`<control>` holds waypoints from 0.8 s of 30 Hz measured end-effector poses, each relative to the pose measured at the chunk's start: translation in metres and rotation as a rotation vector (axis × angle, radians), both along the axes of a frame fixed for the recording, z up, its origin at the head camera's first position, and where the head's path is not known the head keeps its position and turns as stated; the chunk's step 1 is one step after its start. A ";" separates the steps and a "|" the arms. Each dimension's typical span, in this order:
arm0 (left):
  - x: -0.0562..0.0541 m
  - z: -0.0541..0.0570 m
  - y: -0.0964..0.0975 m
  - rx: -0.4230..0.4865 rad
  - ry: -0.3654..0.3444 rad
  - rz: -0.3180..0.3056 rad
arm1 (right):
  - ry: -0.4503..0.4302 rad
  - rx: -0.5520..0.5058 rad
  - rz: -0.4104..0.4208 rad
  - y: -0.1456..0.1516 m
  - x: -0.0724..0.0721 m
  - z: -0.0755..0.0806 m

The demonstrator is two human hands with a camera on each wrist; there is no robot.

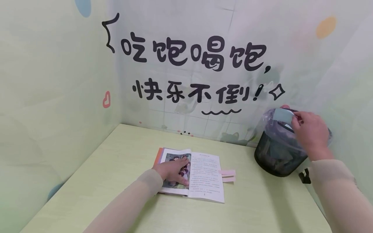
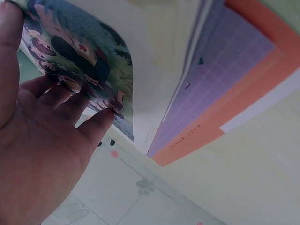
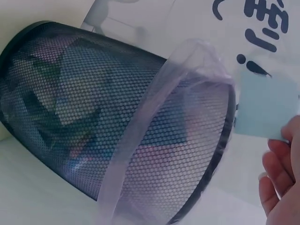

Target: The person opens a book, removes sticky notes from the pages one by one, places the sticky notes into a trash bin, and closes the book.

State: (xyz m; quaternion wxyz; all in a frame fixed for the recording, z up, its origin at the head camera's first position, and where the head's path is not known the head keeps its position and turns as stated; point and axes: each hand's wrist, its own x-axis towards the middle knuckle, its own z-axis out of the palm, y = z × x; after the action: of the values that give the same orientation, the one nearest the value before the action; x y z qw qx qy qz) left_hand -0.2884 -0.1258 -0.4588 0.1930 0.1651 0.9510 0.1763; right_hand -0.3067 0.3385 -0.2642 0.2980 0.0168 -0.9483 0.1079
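Near the mouth of the lined bin (image 1: 275,157), the right hand (image 1: 313,131) is pinching a blue paper (image 1: 281,115) by its edge, while the left hand (image 1: 172,171), fingers spread, is pressing the open book (image 1: 206,178), probably keeping its pages flat.

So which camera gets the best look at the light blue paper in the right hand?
The right wrist view: the light blue paper shows large there, pinched by the right hand. The head view shows it smaller and slanted, near the bin. The left wrist view doesn't show it.
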 end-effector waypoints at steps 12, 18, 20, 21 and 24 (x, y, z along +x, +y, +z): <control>0.003 0.004 0.002 -0.017 0.015 -0.010 | -0.054 0.078 -0.173 0.024 0.005 -0.008; 0.004 0.005 0.002 -0.026 0.019 -0.007 | -0.152 0.069 -0.269 0.033 0.007 -0.010; 0.004 0.004 0.002 -0.027 0.021 -0.008 | -0.151 0.065 -0.263 0.032 0.007 -0.012; 0.003 0.004 0.002 -0.026 0.021 -0.009 | -0.147 0.068 -0.259 0.030 0.007 -0.013; 0.003 0.003 0.001 -0.026 0.021 -0.013 | -0.107 0.079 -0.222 0.021 0.006 -0.019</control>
State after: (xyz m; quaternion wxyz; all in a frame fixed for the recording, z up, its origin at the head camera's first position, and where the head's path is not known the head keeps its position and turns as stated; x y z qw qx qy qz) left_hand -0.2856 -0.1245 -0.4556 0.1864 0.1708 0.9540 0.1609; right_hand -0.3010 0.3598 -0.2829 0.2560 -0.0824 -0.9624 0.0376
